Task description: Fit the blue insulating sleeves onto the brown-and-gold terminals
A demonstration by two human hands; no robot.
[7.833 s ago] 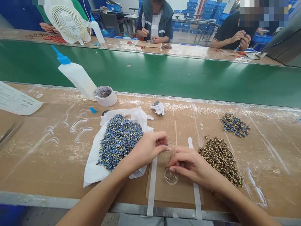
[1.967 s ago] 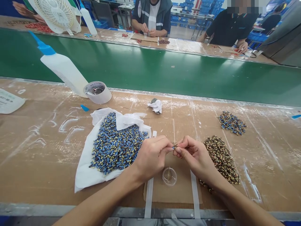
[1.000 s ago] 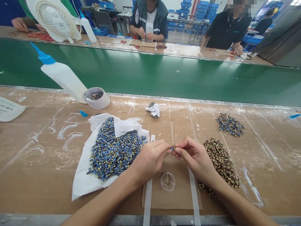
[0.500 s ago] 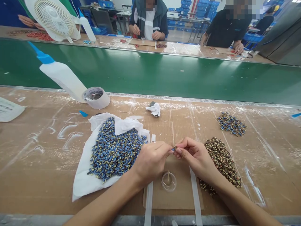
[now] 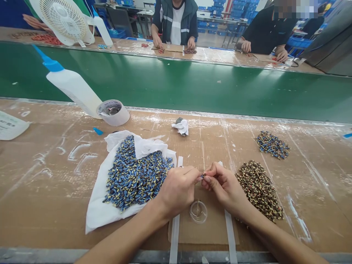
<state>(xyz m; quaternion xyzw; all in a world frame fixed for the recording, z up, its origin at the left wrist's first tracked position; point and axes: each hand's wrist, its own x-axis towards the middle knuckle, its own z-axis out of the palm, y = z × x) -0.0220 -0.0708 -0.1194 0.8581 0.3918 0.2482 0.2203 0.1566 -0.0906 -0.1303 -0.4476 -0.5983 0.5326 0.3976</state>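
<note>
My left hand [image 5: 177, 189] and my right hand [image 5: 224, 187] meet fingertip to fingertip, both pinched on one tiny blue and dark part [image 5: 203, 176] held above a small clear round dish [image 5: 198, 211]. The dish stands on a cardboard sheet [image 5: 211, 229] taped to the bench. Left of my left hand lies a heap of small blue and yellow parts [image 5: 136, 174] on a white cloth [image 5: 99, 212]. Right of my right hand lies a heap of dark and gold parts [image 5: 260, 189].
A smaller blue pile [image 5: 272, 145] lies at the far right. A white squeeze bottle with blue cap [image 5: 71, 86], a tape roll [image 5: 113, 112] and a crumpled wipe [image 5: 181, 126] sit further back. Beyond runs a green conveyor belt [image 5: 192, 88]; other people work across it beside a white fan [image 5: 66, 20].
My hands have stayed pinched together on the tiny part and have sunk slightly toward the dish. The people across the belt have shifted their hands.
</note>
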